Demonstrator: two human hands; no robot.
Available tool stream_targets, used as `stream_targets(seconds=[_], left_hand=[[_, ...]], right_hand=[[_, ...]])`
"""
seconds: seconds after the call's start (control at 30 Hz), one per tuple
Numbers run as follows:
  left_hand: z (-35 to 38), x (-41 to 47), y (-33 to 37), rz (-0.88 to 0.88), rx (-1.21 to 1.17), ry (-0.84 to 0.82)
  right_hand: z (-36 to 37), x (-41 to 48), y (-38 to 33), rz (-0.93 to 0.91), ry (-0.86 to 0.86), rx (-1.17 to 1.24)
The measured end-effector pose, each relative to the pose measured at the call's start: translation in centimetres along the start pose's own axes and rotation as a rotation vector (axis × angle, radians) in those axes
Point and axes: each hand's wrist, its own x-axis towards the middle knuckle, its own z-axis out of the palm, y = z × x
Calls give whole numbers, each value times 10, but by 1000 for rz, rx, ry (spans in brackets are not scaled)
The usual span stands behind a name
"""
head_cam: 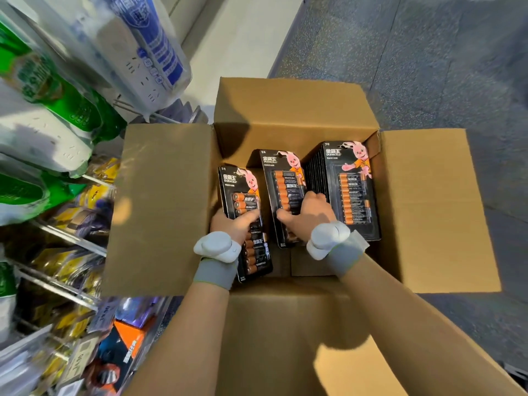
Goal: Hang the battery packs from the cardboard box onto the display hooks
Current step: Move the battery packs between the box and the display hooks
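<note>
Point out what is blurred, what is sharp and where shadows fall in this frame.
Head view: the hanging goods at left are smeared by blur and curved by the wide lens; the battery packs in the cardboard box read sharp; soft shadows lie on its near flap.

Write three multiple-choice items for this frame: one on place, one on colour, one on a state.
1. Where in the cardboard box does the stack of packs stand?
A. by its right wall
B. by its left wall
C. on a flap

2. What colour are the packs' backing cards?
A. white
B. black
C. green

3. What are the left hand and right hand doing?
A. resting open
B. folding flaps
C. each gripping a pack

1 A: the stack stands beside the right wall.
2 B: black shows around the orange cells.
3 C: the left hand clamps the left pack; the right hand curls round the middle pack.
</note>
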Motion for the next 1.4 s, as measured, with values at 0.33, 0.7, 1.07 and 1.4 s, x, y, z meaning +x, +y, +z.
stream_targets(seconds=[0.33,0.7,1.07,1.4], left_hand=[[4,-31,11,107,-107,-70],[-6,-40,17,89,-54,-124],[1,-52,14,53,-122,-135],[2,-55,25,-83,-18,-61]], right_hand=[[-7,-51,2,-180,-10,210],[0,-72,3,-405,26,314],[-7,-51,-4,-200,-104,832],[14,-42,-4,-164,-162,892]])
